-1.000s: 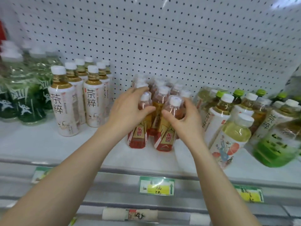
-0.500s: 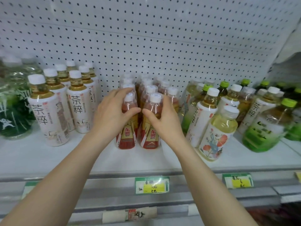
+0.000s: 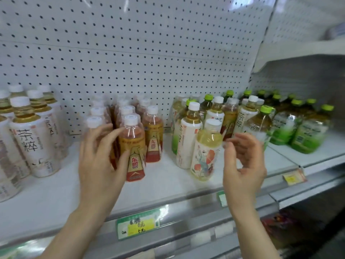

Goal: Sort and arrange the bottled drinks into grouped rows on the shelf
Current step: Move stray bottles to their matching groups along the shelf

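Note:
Red-and-gold labelled tea bottles point(image 3: 133, 146) stand in rows in the middle of the white shelf point(image 3: 168, 182). My left hand point(image 3: 101, 157) wraps around the front-left bottle of that group, fingers touching the neighbour. My right hand point(image 3: 242, 165) hovers in the air, fingers apart and holding nothing, just right of a pale yellow bottle with a flower label point(image 3: 205, 152). Behind it stands a mixed cluster: white-labelled tea bottles point(image 3: 188, 139) and green-capped ones point(image 3: 261, 124).
Tall white-labelled tea bottles point(image 3: 31, 139) fill the shelf's left side. Green tea bottles point(image 3: 306, 131) sit on the adjoining shelf at right. A pegboard wall point(image 3: 130, 53) backs the shelf. Price tags point(image 3: 138, 224) line the front rail. Bare shelf lies along the front.
My right hand has let go of the front-right red bottle and moved right, opening near the yellow bottle. My view has swung right. My left hand stays on the red bottles.

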`<state>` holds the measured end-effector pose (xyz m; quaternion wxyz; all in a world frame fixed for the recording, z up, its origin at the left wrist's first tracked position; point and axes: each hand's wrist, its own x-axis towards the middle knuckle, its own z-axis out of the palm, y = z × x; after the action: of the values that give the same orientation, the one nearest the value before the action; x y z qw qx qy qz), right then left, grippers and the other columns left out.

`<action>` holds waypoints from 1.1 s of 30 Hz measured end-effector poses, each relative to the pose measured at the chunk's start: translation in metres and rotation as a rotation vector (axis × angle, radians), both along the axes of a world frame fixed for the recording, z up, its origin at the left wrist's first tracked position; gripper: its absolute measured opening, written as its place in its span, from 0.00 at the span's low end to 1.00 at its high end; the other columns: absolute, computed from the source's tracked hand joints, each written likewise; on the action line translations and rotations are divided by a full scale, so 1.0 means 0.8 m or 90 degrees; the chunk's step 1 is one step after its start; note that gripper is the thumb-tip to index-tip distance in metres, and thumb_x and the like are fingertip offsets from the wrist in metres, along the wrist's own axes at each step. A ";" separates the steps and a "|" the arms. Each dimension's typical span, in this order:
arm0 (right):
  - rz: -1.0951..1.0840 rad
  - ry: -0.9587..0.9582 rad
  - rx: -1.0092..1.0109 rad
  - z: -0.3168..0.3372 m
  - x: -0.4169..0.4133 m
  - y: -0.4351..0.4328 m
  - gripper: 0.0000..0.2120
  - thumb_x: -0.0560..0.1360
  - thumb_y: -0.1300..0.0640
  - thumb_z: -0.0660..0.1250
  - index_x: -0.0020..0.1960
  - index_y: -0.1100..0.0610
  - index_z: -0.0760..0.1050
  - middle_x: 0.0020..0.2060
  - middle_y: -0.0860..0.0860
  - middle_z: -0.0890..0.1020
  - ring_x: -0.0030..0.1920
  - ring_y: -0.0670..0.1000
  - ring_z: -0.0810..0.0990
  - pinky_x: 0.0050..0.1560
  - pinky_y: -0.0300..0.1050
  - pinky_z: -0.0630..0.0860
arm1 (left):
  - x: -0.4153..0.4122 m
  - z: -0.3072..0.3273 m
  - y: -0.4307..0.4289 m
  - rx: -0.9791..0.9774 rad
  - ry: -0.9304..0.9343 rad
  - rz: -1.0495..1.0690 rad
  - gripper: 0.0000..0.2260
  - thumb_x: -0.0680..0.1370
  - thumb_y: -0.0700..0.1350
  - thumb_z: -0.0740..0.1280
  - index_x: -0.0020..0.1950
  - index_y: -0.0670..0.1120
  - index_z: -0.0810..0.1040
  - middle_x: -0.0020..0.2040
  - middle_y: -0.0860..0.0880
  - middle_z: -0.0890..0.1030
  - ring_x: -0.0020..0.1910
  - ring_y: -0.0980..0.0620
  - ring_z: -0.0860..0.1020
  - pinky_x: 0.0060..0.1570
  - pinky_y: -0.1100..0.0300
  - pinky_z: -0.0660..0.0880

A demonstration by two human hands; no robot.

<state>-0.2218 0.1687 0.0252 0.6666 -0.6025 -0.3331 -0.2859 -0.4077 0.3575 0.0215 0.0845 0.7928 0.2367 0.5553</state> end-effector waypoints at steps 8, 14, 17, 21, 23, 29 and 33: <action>0.044 0.206 -0.305 0.007 0.175 0.031 0.29 0.78 0.48 0.68 0.74 0.52 0.63 0.66 0.51 0.76 0.58 0.46 0.78 0.61 0.50 0.76 | 0.137 0.014 -0.059 -0.179 0.052 -0.203 0.25 0.77 0.50 0.68 0.72 0.52 0.68 0.66 0.54 0.72 0.64 0.60 0.72 0.63 0.65 0.70; 0.200 0.178 -0.432 0.005 0.243 0.079 0.30 0.75 0.45 0.71 0.72 0.54 0.66 0.64 0.52 0.78 0.63 0.55 0.78 0.63 0.57 0.75 | 0.225 0.055 -0.049 -0.362 -0.009 -0.232 0.19 0.78 0.52 0.68 0.69 0.55 0.72 0.65 0.53 0.77 0.62 0.56 0.76 0.63 0.57 0.74; 0.262 0.175 -0.454 0.000 0.259 0.081 0.29 0.76 0.43 0.69 0.71 0.53 0.63 0.64 0.52 0.78 0.62 0.56 0.79 0.62 0.58 0.75 | 0.238 0.059 -0.050 -0.379 0.021 -0.232 0.10 0.79 0.51 0.68 0.60 0.58 0.77 0.58 0.53 0.82 0.59 0.51 0.80 0.63 0.46 0.74; 0.318 0.131 -0.477 -0.001 0.267 0.065 0.30 0.77 0.43 0.68 0.72 0.54 0.61 0.67 0.53 0.75 0.65 0.56 0.76 0.64 0.58 0.73 | 0.236 0.059 -0.061 -0.372 0.003 -0.185 0.08 0.80 0.49 0.67 0.59 0.55 0.79 0.53 0.54 0.84 0.55 0.55 0.81 0.60 0.50 0.76; 0.342 0.115 -0.481 -0.001 0.265 0.050 0.31 0.77 0.44 0.68 0.73 0.55 0.60 0.67 0.53 0.74 0.65 0.55 0.75 0.65 0.57 0.73 | 0.227 0.058 -0.067 -0.375 -0.011 -0.158 0.07 0.79 0.51 0.67 0.57 0.58 0.79 0.52 0.56 0.85 0.54 0.58 0.81 0.57 0.52 0.76; 0.401 0.122 -0.433 -0.009 0.257 0.005 0.31 0.67 0.33 0.70 0.65 0.46 0.69 0.60 0.46 0.79 0.60 0.50 0.78 0.61 0.58 0.76 | 0.180 0.051 -0.087 -0.381 -0.053 -0.129 0.08 0.75 0.57 0.68 0.54 0.60 0.81 0.51 0.57 0.85 0.52 0.56 0.82 0.53 0.54 0.78; 0.396 0.171 -0.376 -0.022 0.244 0.002 0.33 0.62 0.29 0.70 0.62 0.44 0.70 0.57 0.44 0.80 0.58 0.48 0.79 0.58 0.55 0.77 | 0.175 0.036 -0.101 -0.402 -0.076 -0.098 0.21 0.72 0.62 0.69 0.64 0.59 0.76 0.58 0.58 0.82 0.57 0.58 0.79 0.56 0.57 0.75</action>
<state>-0.0262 0.1703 0.0076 0.5574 -0.6700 -0.4764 0.1158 -0.2676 0.2766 0.0505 0.3818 0.7087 0.3314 0.4921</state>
